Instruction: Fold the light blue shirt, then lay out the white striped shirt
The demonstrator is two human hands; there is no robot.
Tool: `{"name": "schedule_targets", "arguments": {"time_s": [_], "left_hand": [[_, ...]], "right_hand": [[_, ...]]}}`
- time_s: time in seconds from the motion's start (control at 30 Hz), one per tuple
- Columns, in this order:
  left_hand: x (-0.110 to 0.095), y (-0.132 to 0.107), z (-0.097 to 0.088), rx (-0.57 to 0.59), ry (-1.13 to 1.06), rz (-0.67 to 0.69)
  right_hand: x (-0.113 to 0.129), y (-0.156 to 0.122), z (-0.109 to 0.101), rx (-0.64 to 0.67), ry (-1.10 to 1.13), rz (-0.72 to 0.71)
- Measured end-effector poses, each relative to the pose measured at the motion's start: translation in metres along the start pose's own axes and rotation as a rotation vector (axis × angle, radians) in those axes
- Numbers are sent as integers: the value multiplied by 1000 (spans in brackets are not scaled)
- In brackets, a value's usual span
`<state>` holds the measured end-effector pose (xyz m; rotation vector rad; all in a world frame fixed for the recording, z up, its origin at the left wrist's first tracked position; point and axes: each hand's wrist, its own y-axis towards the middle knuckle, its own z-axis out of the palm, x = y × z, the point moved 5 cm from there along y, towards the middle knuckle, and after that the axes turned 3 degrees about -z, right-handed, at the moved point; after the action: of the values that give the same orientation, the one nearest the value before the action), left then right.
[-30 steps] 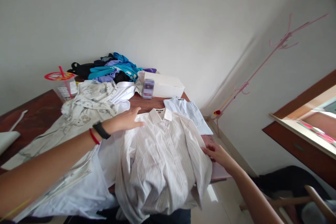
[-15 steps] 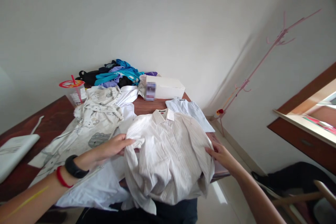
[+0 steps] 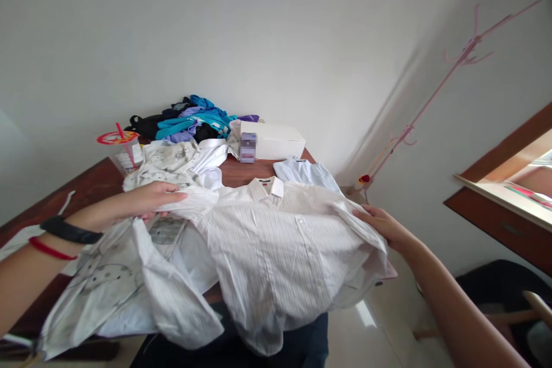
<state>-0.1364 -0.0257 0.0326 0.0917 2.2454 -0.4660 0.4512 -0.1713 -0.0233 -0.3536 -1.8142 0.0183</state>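
A white striped button-up shirt (image 3: 276,241) lies front up across the near table edge, its collar pointing away from me and its hem hanging down. My left hand (image 3: 157,198) pinches its left-side sleeve, pulled out over a white garment with a grey animal print (image 3: 112,276); that sleeve's cuff end droops below. My right hand (image 3: 379,224) grips the other sleeve at the right, fingers partly behind the cloth. Just behind the shirt's right shoulder rests a pale blue folded garment (image 3: 306,172).
A plastic cup (image 3: 125,155) with a red straw stands at the back left. Behind lie a heap of blue and black clothes (image 3: 194,121) and a white box (image 3: 276,141) on the dark wooden table (image 3: 241,172). A pink coat rack (image 3: 431,98) leans at the right.
Both hands have moved apart, left hand leftward and up, right hand rightward and up. The shirt's sleeves are now spread wider, and its body lies flatter.
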Motion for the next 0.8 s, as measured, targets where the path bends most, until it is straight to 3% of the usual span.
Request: {"name": "schedule_targets", "arguments": {"time_s": [0.07, 0.13, 0.2, 0.23, 0.3, 0.37, 0.43, 0.47, 0.5, 0.6, 0.67, 0.7, 0.8], "left_hand": [[3, 8, -10, -101, 175, 17], [-5, 1, -8, -336, 286, 178], [-19, -25, 17, -517, 389, 418], [-25, -41, 37, -537, 461, 525], [-34, -73, 89, -363, 613, 729], [-32, -102, 142, 16, 702, 928], [-23, -120, 174, 206, 777, 1050], [-18, -123, 183, 240, 808, 1079], [-13, -122, 189, 245, 831, 1092], [-1, -109, 197, 218, 840, 1095], [2, -102, 200, 206, 794, 1107], [2, -100, 201, 207, 762, 1114], [0, -98, 200, 274, 632, 1082]], "right_hand": [[2, 2, 2, 25, -116, -25], [-2, 3, 6, 28, -208, -37], [-10, 5, 6, -8, -288, -52], [-15, 4, 4, -51, -321, -60], [-21, -1, -3, -204, -380, -100], [-19, -18, -10, -436, -461, -189], [-11, -47, -10, -613, -538, -290], [-7, -62, -5, -630, -556, -314], [-5, -75, 3, -566, -549, -316], [-8, -103, 43, -83, -510, -274], [-19, -112, 62, 126, -509, -227], [-26, -112, 64, 139, -512, -204], [-54, -98, 50, -12, -473, -102]]}}
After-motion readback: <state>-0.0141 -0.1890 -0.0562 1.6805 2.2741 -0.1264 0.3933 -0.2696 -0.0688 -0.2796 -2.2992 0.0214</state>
